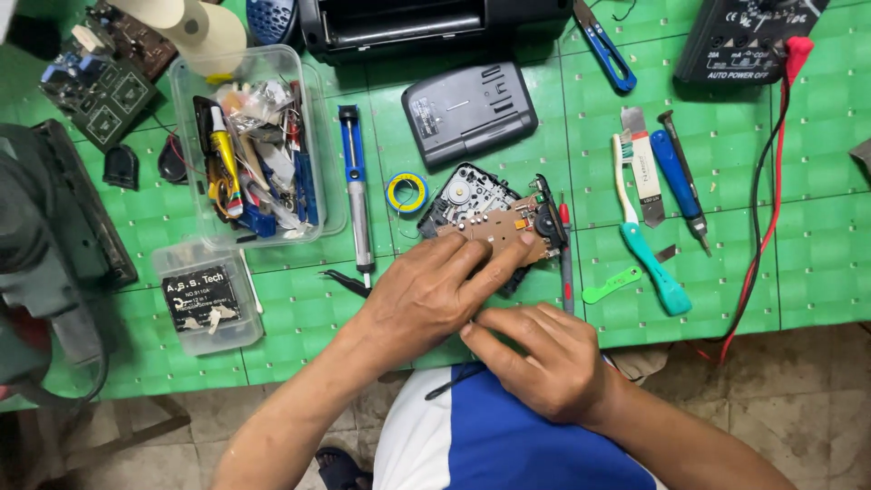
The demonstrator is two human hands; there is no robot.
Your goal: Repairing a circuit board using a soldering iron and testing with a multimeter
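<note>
**Kid:** Two hands are busy on the green table. What are they doing?

**Helper:** From the head camera, the left hand lies flat on a small opened machine. Its fingers are stretched out and close together, and they press on the brown circuit board. The right hand sits just below it, near the table edge. Its fingers are curled in, and the tips seem to pinch something tiny. I cannot tell what it is.

**Kid:** Where is the machine?

**Helper:** In the middle of the table, just under the dark grey cover that lies apart from it.

**Kid:** Is the work nearly done?

**Helper:** I think it is partway. The cover is off and the inside shows, with little wheels and wires. Nothing is closed up yet.

**Kid:** What else is close?

**Helper:** A red-tipped tool lies beside the machine. A roll of yellow tape and a blue pump tool lie to the left. A teal toothbrush lies to the right. A clear box full of small parts stands farther left.
</note>
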